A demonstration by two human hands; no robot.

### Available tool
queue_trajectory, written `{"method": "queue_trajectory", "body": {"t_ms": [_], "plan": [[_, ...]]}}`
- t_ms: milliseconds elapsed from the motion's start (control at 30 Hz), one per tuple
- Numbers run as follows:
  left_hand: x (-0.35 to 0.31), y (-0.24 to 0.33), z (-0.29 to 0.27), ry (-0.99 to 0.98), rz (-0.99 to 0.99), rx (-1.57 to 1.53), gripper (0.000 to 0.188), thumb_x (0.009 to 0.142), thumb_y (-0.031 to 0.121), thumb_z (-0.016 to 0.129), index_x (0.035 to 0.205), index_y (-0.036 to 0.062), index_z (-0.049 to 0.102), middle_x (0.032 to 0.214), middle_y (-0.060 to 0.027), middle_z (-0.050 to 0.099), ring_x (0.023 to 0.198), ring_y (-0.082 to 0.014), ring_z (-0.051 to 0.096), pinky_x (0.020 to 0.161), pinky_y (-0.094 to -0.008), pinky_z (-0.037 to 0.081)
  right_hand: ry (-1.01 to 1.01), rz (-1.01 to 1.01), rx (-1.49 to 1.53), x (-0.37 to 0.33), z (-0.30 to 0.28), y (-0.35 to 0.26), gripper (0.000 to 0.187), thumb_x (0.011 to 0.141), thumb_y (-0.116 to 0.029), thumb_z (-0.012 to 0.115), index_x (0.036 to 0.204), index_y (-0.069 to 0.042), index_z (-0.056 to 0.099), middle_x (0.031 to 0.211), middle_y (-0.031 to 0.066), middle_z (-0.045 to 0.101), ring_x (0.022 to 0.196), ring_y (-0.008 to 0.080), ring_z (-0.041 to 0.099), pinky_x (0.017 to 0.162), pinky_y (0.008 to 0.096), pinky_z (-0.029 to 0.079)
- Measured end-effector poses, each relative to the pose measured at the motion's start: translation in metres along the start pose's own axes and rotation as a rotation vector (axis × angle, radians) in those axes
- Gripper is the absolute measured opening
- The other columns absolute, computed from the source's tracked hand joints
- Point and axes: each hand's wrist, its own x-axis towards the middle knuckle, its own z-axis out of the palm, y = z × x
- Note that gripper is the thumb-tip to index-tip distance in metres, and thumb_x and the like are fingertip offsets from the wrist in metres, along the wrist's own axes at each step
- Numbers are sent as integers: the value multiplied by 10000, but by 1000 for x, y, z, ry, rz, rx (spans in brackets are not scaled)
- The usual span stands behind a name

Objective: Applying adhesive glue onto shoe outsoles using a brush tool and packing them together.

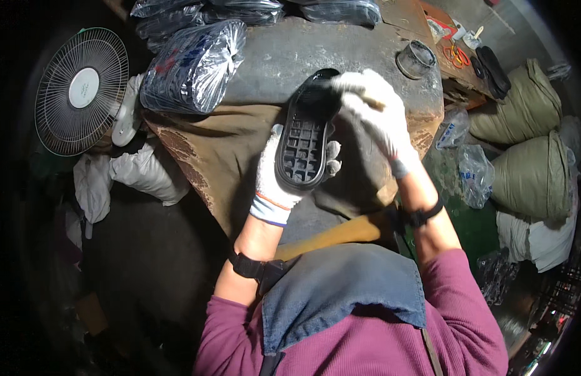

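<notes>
My left hand (271,172), in a white knit glove, holds a black shoe sole (303,141) up in front of me from below. The thumb lies along its left side and the fingertips come round its right edge. Square hollows in a grid fill the nearer end of the sole, which faces me. At the far end my right hand (375,106), also gloved and partly smeared by motion, is close against the sole's right edge. Its fingers are curled; whatever is in them, if anything, I cannot make out.
Behind the sole stands a worn, cloth-draped worktable (290,47) with plastic-wrapped bundles (193,66) and a round tin (416,59). Orange-handled scissors (456,55) lie at the far right. A fan (83,88) is on the left; stuffed green sacks (531,175) stand on the right.
</notes>
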Motion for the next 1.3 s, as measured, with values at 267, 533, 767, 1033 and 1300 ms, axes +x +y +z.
{"method": "queue_trajectory", "body": {"t_ms": [267,533,767,1033,1300], "plan": [[0,-4,-10,-104,-3,-64,626,1089,494,351,1485,35,501,1414,-254,593,1249,-429,607,1067,-621,492,-176,-153,17,-4,28,5,209,875,-170,752,1069,-108,800,1067,46,783,999,246,703,944,363,533],[-7,32,-18,56,173,182,703,1069,526,450,1522,-11,434,1383,-256,627,1122,-414,697,922,-526,609,-359,-394,-114,-45,28,-46,285,836,-234,820,1116,-188,795,1196,-13,761,1253,219,631,1115,420,458],[-10,77,27,-11,158,519,632,1053,449,562,1366,-100,576,1189,-304,707,973,-387,749,843,-464,642,-384,-36,152,-51,6,-65,250,877,-130,787,1126,-113,779,1132,54,773,1075,226,715,991,353,539],[-38,59,32,-57,991,2435,215,966,140,629,1136,66,737,1118,-124,732,1035,-294,700,901,-382,583,-139,381,89,-51,60,-85,228,938,-126,738,1152,-54,769,1099,79,781,999,172,718,934,319,554],[-112,11,23,324,333,1306,412,1015,264,633,1334,5,655,1200,-116,717,1032,-211,677,912,-360,532,65,419,335,-36,17,12,317,1039,-161,636,1284,35,684,1187,134,727,1059,178,675,976,315,535]]}}
